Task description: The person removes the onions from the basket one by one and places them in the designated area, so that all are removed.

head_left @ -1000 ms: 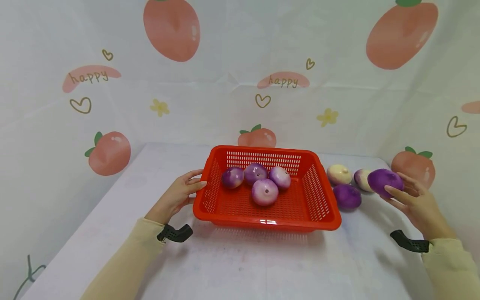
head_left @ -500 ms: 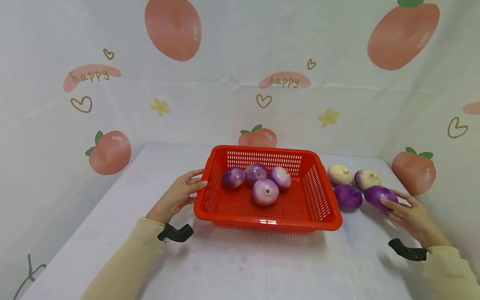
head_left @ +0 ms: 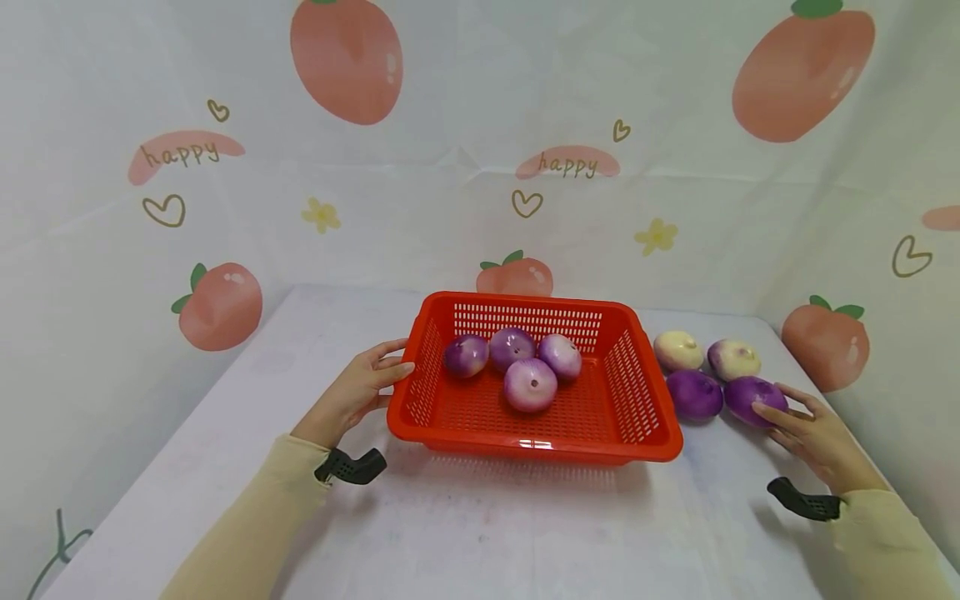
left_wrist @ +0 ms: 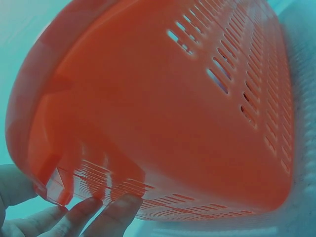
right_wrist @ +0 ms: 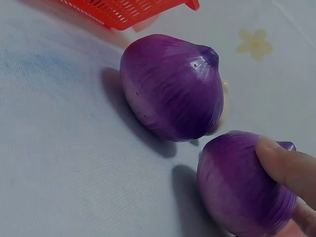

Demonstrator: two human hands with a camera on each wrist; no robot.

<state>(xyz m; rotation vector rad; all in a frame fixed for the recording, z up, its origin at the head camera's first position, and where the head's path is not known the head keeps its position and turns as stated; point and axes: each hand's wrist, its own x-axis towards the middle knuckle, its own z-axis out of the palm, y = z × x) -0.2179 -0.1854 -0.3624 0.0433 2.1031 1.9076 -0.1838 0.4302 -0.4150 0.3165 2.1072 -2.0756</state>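
My right hand (head_left: pixel 813 433) rests its fingertips (right_wrist: pixel 284 165) on a dark purple onion (head_left: pixel 752 398) that sits on the tabletop (head_left: pixel 525 533), to the right of the red basket (head_left: pixel 645 433). The fingers lie fairly straight against its near right side, touching rather than wrapped round it. The onion lies tipped over, its long axis running roughly left to right across the tabletop; in the right wrist view its tip end sits under my fingertip. Just to its left lies a second dark purple onion (head_left: pixel 693 393), the two close together, perhaps touching. Behind them sit a pale yellowish onion (head_left: pixel 678 349) and a cream and purple onion (head_left: pixel 733 359).

My left hand (head_left: pixel 358 392) is on the basket's left wall, fingers (left_wrist: pixel 116 215) relaxed against the slotted plastic below the rim. Four lighter purple onions (head_left: pixel 529 384) are clustered in the basket's far half.
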